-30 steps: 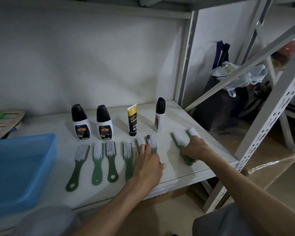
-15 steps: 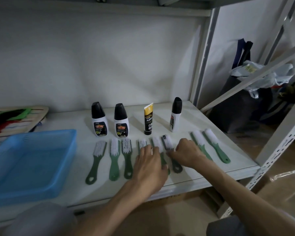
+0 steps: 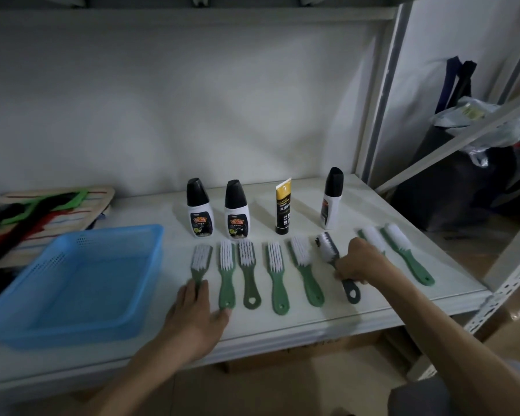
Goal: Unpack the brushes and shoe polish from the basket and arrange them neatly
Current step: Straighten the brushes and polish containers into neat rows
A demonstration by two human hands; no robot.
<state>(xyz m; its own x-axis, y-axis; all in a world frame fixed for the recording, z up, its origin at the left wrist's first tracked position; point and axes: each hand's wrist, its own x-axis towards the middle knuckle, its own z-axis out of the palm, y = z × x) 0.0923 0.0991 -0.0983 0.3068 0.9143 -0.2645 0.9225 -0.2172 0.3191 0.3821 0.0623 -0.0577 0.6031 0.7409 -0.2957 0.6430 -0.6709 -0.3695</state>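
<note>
At the shelf's (image 3: 388, 307) front edge: left hand (image 3: 194, 321) lies palm down, fingers loosely spread, fingertips over the handle end of the leftmost brush (image 3: 201, 261); thumb touches the second brush's (image 3: 226, 274) handle tip. Whether it grips anything cannot be told. Right hand (image 3: 361, 264) is closed around the handle of the dark brush (image 3: 330, 250), sixth in the row, its head tilted leftward. Eight brushes lie in one row, bristles away from the person; third (image 3: 249, 274), fourth (image 3: 276, 280) and fifth (image 3: 305, 270) lie untouched between the hands, two more (image 3: 403, 250) right of the right hand, one partly hidden. Blue basket (image 3: 72, 283) sits left of the row, apparently empty. Behind the brushes stand two white polish bottles (image 3: 218, 213), a black-and-gold tube (image 3: 283, 207) and a slimmer bottle (image 3: 331, 199), all upright.
</note>
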